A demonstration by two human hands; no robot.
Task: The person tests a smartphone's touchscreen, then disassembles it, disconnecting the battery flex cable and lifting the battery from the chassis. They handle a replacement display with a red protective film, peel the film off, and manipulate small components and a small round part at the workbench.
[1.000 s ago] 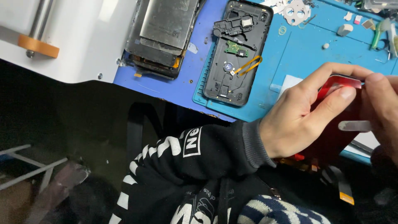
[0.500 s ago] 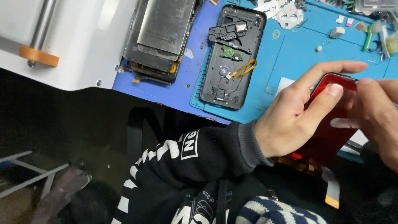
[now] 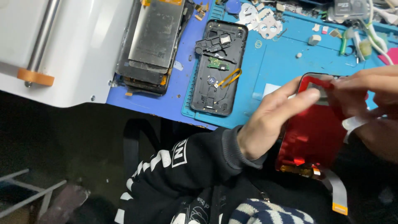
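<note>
Nearest to us, our left hand [image 3: 269, 120] comes out of a black sleeve [image 3: 182, 166] with white markings and closes on the left edge of a red phone screen panel [image 3: 313, 128], thumb under it and fingers [image 3: 304, 97] stretched across its upper face. We hold this panel tilted over the near edge of the table, partly over our lap, with a grey ribbon cable [image 3: 338, 191] hanging from its lower end and ending in an orange tip. Our right hand [image 3: 369, 95] is blurred; its fingers pinch together at the panel's top right corner, though we cannot tell just what they grip there, and a white strip [image 3: 352, 123] shows just below them. Just beyond our left hand a blue work mat [image 3: 282, 70] lies on the table, and on it an opened black phone shell [image 3: 217, 68] rests face up, with a small green board and a yellow looped cable inside. To the left of that, a stack of screen parts with a grey metal back [image 3: 155, 37] rests on a darker blue surface. Farther left stands a white machine [image 3: 78, 45] with a metal rod and an orange collar. At the far edge of the mat small white scraps [image 3: 261, 20], green tweezers [image 3: 344, 41] and other bits lie scattered.
</note>
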